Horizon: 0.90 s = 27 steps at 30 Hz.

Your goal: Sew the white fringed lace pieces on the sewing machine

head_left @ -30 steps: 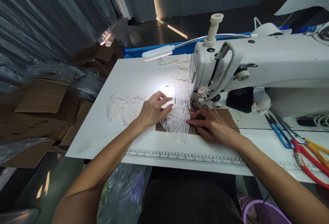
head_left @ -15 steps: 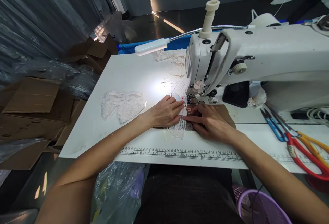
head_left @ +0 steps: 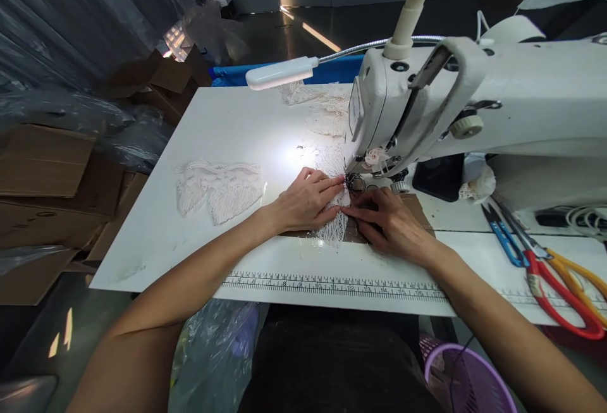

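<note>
My left hand [head_left: 307, 199] lies flat, fingers stretched, on a strip of white lace [head_left: 334, 229] just left of the needle of the white sewing machine [head_left: 474, 109]. My right hand [head_left: 386, 220] presses the same lace from the right, fingers flat and pointing left over a brown cardboard piece [head_left: 420, 207]. The fingertips of both hands nearly meet in front of the presser foot [head_left: 353, 182]. More of the lace runs behind the needle toward the back of the table [head_left: 327, 119].
A second lace piece [head_left: 218, 186] lies on the white table [head_left: 161, 236] to the left. A gooseneck lamp [head_left: 279, 73] lights the needle area. Blue snips [head_left: 502, 239] and red and yellow scissors [head_left: 564, 286] lie right. Cardboard boxes [head_left: 42, 179] stand left; a purple basket [head_left: 467, 381] sits below.
My left hand moved right from the loose lace onto the strip by the needle and flattened there. Both hands slid the lace a little toward the presser foot. The camera shifted slightly.
</note>
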Available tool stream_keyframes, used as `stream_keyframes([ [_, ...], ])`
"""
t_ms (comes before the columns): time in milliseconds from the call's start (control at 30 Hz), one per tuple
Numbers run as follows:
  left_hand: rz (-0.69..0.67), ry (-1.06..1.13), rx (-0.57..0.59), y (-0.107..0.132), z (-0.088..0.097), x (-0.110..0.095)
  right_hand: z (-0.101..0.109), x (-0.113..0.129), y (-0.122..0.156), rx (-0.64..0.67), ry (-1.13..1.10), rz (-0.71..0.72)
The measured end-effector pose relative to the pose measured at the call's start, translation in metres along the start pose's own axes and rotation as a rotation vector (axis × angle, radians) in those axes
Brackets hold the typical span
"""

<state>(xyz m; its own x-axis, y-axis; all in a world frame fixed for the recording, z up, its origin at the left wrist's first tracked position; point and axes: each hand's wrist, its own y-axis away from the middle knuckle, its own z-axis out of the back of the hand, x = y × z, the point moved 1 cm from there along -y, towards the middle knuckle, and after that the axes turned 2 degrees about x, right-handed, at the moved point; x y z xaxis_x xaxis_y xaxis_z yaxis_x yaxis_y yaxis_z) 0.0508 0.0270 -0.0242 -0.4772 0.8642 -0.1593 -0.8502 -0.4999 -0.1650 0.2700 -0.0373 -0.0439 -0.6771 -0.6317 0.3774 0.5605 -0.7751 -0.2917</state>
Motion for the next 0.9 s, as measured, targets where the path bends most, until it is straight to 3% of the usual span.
stream_keyframes([
  [200,0.021,0.045,-0.049,-0.0016,-0.0039,-0.0008,0.0001,-0.0012,0.0006,0.001,-0.027,-0.009],
  [900,0.044,-0.051,-0.028,-0.0014,-0.0055,-0.0071,0.0021,-0.0007,-0.0005,0.01,-0.045,-0.012],
])
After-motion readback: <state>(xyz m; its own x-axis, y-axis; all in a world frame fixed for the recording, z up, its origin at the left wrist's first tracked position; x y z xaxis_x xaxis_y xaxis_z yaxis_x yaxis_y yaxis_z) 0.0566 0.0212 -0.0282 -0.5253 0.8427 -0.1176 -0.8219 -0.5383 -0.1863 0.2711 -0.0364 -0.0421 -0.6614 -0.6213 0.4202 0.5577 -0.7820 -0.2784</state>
